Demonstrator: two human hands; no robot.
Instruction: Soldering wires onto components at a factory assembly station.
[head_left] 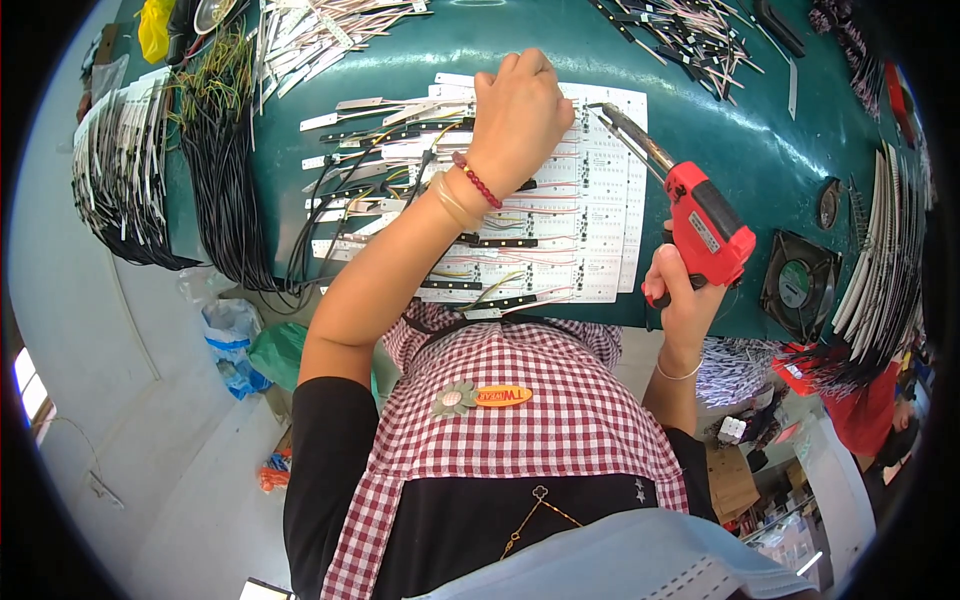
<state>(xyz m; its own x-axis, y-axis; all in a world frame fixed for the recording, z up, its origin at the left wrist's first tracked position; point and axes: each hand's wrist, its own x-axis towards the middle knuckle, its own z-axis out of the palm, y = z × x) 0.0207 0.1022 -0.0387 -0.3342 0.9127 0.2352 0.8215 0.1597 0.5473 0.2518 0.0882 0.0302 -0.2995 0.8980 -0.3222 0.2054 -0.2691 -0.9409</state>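
Note:
My right hand (688,310) is wrapped round the grip of a red soldering gun (705,225). The gun's metal tip points up and left, over the top right part of a white circuit board panel (600,270). My left hand (525,115) is closed above the upper part of the panel; its fingertips are turned away, so what they pinch is hidden. Short black LED strips (505,242) with thin red, yellow and black wires lie in rows across the panel's left part. Some white strips (320,162) stick out past its left side.
Bundles of black cable (225,170) and white strips (120,150) hang over the table's left edge. Loose strips lie in heaps at the far left (310,40) and far right (690,45). A black fan (800,285) stands at the right, beside a bundle of pale wires (870,260).

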